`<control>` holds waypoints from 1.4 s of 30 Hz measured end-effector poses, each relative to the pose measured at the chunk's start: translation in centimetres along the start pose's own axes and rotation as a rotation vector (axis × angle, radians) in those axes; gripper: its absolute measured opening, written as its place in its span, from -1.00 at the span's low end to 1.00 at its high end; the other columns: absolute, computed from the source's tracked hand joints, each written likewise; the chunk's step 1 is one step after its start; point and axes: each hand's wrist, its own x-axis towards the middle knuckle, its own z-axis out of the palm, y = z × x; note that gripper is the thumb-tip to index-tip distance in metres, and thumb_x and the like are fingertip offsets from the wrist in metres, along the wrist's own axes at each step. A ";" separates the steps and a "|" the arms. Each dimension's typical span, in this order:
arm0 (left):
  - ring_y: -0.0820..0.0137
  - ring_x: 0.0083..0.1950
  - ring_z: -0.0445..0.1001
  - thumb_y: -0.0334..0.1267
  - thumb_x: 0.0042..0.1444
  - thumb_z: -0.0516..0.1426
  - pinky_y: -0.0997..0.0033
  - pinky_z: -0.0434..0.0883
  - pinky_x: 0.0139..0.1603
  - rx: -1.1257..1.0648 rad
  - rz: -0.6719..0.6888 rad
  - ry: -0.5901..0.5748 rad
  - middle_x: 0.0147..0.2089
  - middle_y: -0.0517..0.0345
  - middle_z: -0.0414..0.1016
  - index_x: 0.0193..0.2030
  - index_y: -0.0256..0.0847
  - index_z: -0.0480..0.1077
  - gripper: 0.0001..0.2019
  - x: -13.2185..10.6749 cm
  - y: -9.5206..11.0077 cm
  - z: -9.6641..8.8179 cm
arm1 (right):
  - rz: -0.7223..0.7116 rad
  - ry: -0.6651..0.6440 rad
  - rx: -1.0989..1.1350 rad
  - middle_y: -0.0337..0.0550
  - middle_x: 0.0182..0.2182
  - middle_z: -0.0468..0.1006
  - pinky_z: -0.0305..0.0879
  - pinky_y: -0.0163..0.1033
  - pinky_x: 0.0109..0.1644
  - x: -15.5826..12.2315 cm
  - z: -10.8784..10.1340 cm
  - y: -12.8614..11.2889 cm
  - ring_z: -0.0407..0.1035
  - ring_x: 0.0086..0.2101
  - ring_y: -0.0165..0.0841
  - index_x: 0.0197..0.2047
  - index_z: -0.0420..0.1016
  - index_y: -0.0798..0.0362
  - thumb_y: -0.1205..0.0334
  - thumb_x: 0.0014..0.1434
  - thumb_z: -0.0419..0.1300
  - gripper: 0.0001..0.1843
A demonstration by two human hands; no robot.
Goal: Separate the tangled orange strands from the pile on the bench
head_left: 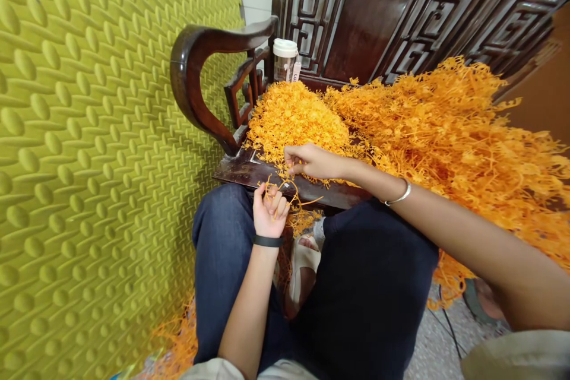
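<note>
My left hand, with a dark band at its wrist, is closed around a thin orange branching plastic strand. Its curled stems stick out above the fingers and to the right. Just above and to the right, my right hand has its fingers pinched together at the front edge of a heap of small orange plastic pieces. Whatever is between those fingertips is too small to make out. Both hands are over the front of a dark wooden seat.
A large tangle of orange branching strands covers the right side of the bench. A white-lidded cup stands behind the heap, beside the curved wooden armrest. Yellow-green textured matting rises at left. More orange strands lie low at left.
</note>
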 end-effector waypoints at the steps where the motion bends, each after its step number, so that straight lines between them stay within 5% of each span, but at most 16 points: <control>1: 0.58 -0.82 -0.10 -0.07 0.21 -0.20 0.55 -0.14 -0.76 -0.002 -0.002 0.005 -0.82 0.39 -0.15 -0.58 -0.22 0.12 -0.59 0.0 -0.1 0.0 | -0.018 0.026 -0.030 -0.30 -0.55 0.28 0.05 -0.38 -0.39 0.0 0.0 0.1 0.15 -0.50 -0.51 -0.49 0.15 0.12 0.50 -0.03 0.13 -0.81; 10: 0.60 -0.84 -0.21 -0.05 0.24 -0.26 0.56 -0.16 -0.76 0.026 0.152 -0.031 -0.84 0.39 -0.18 -0.63 -0.22 0.09 -0.52 -0.6 -0.2 1.4 | -0.082 0.296 -0.106 -0.34 -0.60 0.20 -0.03 -0.37 -0.43 1.1 0.7 0.3 0.04 -0.56 -0.53 -0.45 0.17 0.09 0.40 0.00 0.12 -0.86; 18: 0.60 -0.85 -0.19 -0.05 0.24 -0.26 0.53 -0.19 -0.75 0.000 0.145 0.038 -0.87 0.36 -0.17 -0.72 -0.23 -0.02 -0.47 -0.6 -0.8 0.4 | 0.041 0.853 -0.238 -0.11 -0.39 0.31 0.17 -0.18 -0.24 0.3 -6.4 5.2 0.23 -0.35 -0.32 -0.24 0.23 0.04 0.16 0.15 0.03 -0.85; 24: 0.61 -0.85 -0.14 -0.01 0.20 -0.17 0.53 -0.16 -0.74 0.017 0.122 0.042 -0.88 0.36 -0.11 -0.72 -0.23 0.01 -0.49 -0.3 -1.2 0.1 | 0.019 0.890 -0.204 -0.09 -0.33 0.35 0.23 -0.13 -0.18 0.0 -5.6 6.5 0.28 -0.29 -0.30 -0.14 0.26 0.05 0.05 0.15 0.03 -0.71; 33: 0.59 -0.83 -0.14 -0.02 0.19 -0.18 0.56 -0.12 -0.75 -0.012 0.192 -0.024 -0.84 0.37 -0.06 -0.67 -0.22 0.04 -0.54 -1.4 0.1 1.5 | 0.122 0.958 -0.200 0.03 -0.07 0.27 0.18 0.03 0.00 0.9 -5.1 7.2 0.15 0.00 -0.15 -0.05 0.25 0.04 0.19 0.14 0.03 -0.71; 35: 0.59 -0.83 -0.14 -0.01 0.18 -0.17 0.55 -0.12 -0.76 -0.010 0.221 -0.078 -0.84 0.36 -0.06 -0.66 -0.21 0.05 -0.54 -2.0 0.6 2.1 | 0.138 0.899 -0.120 0.02 -0.10 0.32 0.20 0.02 -0.01 0.7 -5.0 6.7 0.19 -0.02 -0.17 -0.07 0.28 0.06 0.22 0.13 0.04 -0.73; 37: 0.58 -0.83 -0.14 -0.01 0.18 -0.17 0.55 -0.11 -0.76 0.005 0.269 -0.125 -0.84 0.36 -0.09 -0.68 -0.22 0.04 -0.53 -2.6 1.2 2.7 | 0.103 0.688 0.057 0.00 -0.20 0.41 0.26 -0.06 -0.08 0.5 -4.6 5.3 0.31 -0.14 -0.25 -0.14 0.34 0.09 0.22 0.13 0.05 -0.77; 42: 0.58 -0.83 -0.08 0.02 0.12 -0.10 0.56 -0.01 -0.75 0.152 0.403 -0.241 -0.86 0.33 -0.20 -0.76 -0.25 -0.07 -0.47 -4.0 2.6 4.0 | 0.029 -0.306 0.452 -0.12 -0.50 0.49 0.31 -0.32 -0.39 0.0 -2.5 0.8 0.35 -0.55 -0.48 -0.12 0.38 0.19 -0.05 0.17 -0.02 -0.53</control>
